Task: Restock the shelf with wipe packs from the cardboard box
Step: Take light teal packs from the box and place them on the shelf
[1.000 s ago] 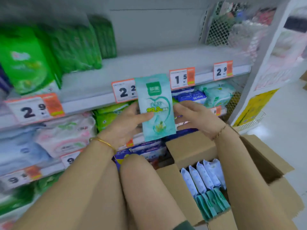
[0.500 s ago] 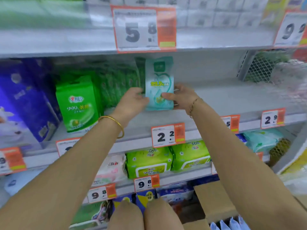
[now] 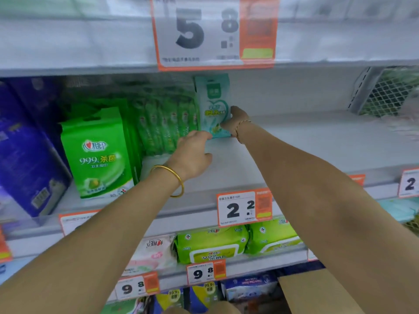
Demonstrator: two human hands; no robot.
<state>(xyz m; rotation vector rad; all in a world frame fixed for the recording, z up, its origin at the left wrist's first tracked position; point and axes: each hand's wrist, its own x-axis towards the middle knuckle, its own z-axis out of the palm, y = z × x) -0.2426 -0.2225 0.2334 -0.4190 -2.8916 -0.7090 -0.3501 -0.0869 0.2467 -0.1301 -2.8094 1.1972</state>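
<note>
Teal wipe pack [image 3: 214,105] upright at shelf [image 3: 294,146] back, just right of green packs [image 3: 163,125]. Right hand [image 3: 235,120] gripping its right edge. Left hand [image 3: 192,152] loosely curled, fingertips touching bottom-left corner. Cardboard box [image 3: 301,288] bottom right.

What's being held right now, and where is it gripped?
The teal wipe pack, standing upright on the shelf: right hand grips its lower right edge, left hand fingertips touch its bottom left corner.
</note>
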